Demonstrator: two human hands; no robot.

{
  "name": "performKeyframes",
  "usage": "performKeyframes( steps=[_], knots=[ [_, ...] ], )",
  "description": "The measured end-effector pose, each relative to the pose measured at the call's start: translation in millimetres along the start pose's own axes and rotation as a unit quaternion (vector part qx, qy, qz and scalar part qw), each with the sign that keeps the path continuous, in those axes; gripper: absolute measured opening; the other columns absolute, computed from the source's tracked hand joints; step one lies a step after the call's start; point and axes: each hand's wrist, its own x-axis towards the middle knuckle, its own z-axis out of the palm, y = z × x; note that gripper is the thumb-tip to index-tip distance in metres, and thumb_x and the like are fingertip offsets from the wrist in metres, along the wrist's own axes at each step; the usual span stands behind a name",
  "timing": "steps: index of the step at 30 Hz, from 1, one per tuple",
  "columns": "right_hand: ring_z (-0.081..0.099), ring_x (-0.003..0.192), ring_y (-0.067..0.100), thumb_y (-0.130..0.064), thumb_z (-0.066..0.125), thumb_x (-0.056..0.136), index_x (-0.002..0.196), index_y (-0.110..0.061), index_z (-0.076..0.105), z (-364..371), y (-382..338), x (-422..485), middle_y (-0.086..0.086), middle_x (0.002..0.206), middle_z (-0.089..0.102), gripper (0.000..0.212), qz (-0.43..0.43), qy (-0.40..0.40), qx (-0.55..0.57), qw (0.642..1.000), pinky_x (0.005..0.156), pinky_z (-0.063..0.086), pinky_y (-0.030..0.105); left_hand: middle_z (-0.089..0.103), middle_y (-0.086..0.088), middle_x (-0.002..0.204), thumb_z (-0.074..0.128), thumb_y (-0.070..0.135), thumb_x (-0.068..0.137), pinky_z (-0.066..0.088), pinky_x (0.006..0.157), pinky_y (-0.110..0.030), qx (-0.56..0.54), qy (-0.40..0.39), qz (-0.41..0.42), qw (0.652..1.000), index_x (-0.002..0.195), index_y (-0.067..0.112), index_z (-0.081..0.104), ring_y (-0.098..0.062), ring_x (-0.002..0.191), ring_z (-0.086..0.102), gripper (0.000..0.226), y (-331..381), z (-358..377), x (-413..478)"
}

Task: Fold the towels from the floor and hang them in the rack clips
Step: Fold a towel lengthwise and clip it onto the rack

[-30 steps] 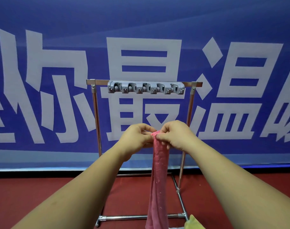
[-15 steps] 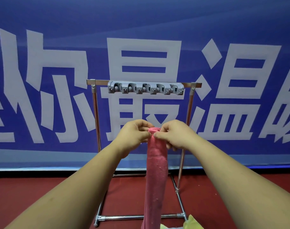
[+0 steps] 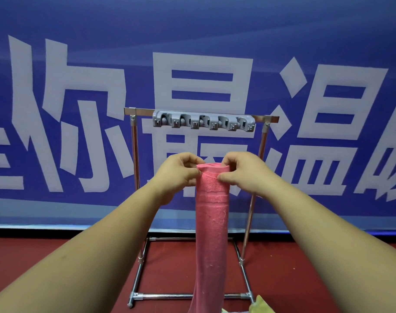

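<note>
Head view, left hand point(image 3: 177, 172), right hand point(image 3: 242, 171) parted, pink towel point(image 3: 211, 222) top spread wider

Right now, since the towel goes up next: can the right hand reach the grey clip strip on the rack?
Probably yes. The right hand pinches the top edge of the pink towel below the grey clip strip, with nothing between them. The strip looks empty. The left hand pinches the towel too.

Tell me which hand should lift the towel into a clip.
Right, narrowly: left hand and right hand pinch the towel below the clips, but the right's fingers hook over its top edge.
</note>
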Motion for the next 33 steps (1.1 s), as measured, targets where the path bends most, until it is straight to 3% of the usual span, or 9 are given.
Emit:
performKeyframes(
  steps=[3,6,11,14,17,22,26,30,33],
  knots=[
    [0.061,0.064,0.015,0.002,0.076,0.088,0.085,-0.008,0.058,0,-2,2,0.005,0.073,0.06,0.021,0.006,0.049,0.218,0.975,0.068,0.06,0.039,0.071,-0.013,0.095,0.061,-0.016,0.091,0.064,0.081,-0.041,-0.033,-0.002,0.008,0.999,0.102,0.005,0.072,-0.024,0.088,0.07,0.026,8,-5,2],
    [0.065,0.07,0.02,0.0,0.078,0.089,0.087,-0.011,0.059,4,5,3,0.007,0.077,0.063,0.022,0.031,0.051,0.203,0.977,0.075,0.065,0.047,0.071,-0.01,0.088,0.061,-0.017,0.091,0.065,0.08,-0.042,-0.021,-0.014,-0.008,1.0,0.099,0.005,0.072,-0.023,0.084,0.07,0.026,7,-5,0],
    [0.067,0.074,0.019,-0.007,0.078,0.092,0.101,-0.016,0.062,2,2,8,0.007,0.083,0.066,0.02,0.032,0.074,0.24,0.967,0.07,0.059,0.033,0.072,-0.015,0.1,0.066,-0.013,0.09,0.062,0.076,-0.034,-0.077,-0.005,-0.005,0.997,0.102,0.005,0.072,-0.023,0.089,0.072,0.022,9,-3,0],
    [0.064,0.076,0.017,-0.005,0.074,0.095,0.104,-0.014,0.063,-1,-3,7,0.005,0.083,0.063,0.017,0.034,0.053,0.253,0.966,0.071,0.058,0.032,0.072,-0.011,0.1,0.065,-0.013,0.09,0.061,0.075,-0.032,-0.11,-0.012,-0.01,0.994,0.103,0.006,0.073,-0.022,0.092,0.071,0.025,8,-1,1],
    [0.061,0.067,0.013,0.002,0.069,0.097,0.1,-0.011,0.062,0,-6,4,0.005,0.079,0.059,0.016,0.047,0.006,0.283,0.958,0.062,0.057,0.029,0.073,-0.01,0.1,0.066,-0.013,0.089,0.06,0.077,-0.035,-0.129,-0.014,-0.019,0.991,0.102,0.008,0.075,-0.021,0.091,0.072,0.026,3,1,0],
    [0.059,0.065,0.012,0.001,0.07,0.097,0.099,-0.013,0.066,1,-7,4,0.004,0.081,0.061,0.014,0.04,0.029,0.275,0.96,0.059,0.055,0.029,0.075,-0.009,0.098,0.066,-0.014,0.092,0.061,0.071,-0.032,-0.172,-0.022,-0.023,0.985,0.104,0.006,0.073,-0.019,0.084,0.074,0.024,-2,2,-3],
    [0.06,0.067,0.013,0.002,0.069,0.097,0.101,-0.013,0.066,2,-7,4,0.003,0.081,0.06,0.016,0.047,0.021,0.31,0.949,0.059,0.055,0.029,0.075,-0.005,0.108,0.07,-0.004,0.092,0.06,0.078,-0.038,-0.165,-0.05,-0.072,0.982,0.112,0.017,0.071,-0.018,0.093,0.072,0.029,-4,1,-6],
    [0.06,0.067,0.013,0.003,0.068,0.098,0.108,-0.01,0.064,3,-8,5,0.007,0.083,0.059,0.018,0.055,0.015,0.345,0.937,0.057,0.055,0.027,0.076,-0.008,0.124,0.074,-0.001,0.091,0.055,0.097,-0.045,-0.122,-0.163,-0.085,0.975,0.132,0.015,0.072,-0.019,0.11,0.071,0.044,-11,1,-10],
    [0.059,0.068,0.014,0.003,0.07,0.096,0.107,-0.012,0.064,3,-7,6,0.008,0.084,0.058,0.02,0.049,0.037,0.354,0.933,0.057,0.055,0.028,0.074,-0.013,0.131,0.075,-0.005,0.09,0.055,0.103,-0.05,-0.095,-0.151,-0.075,0.981,0.132,0.012,0.072,-0.022,0.113,0.071,0.046,-16,5,-10]
  ],
)
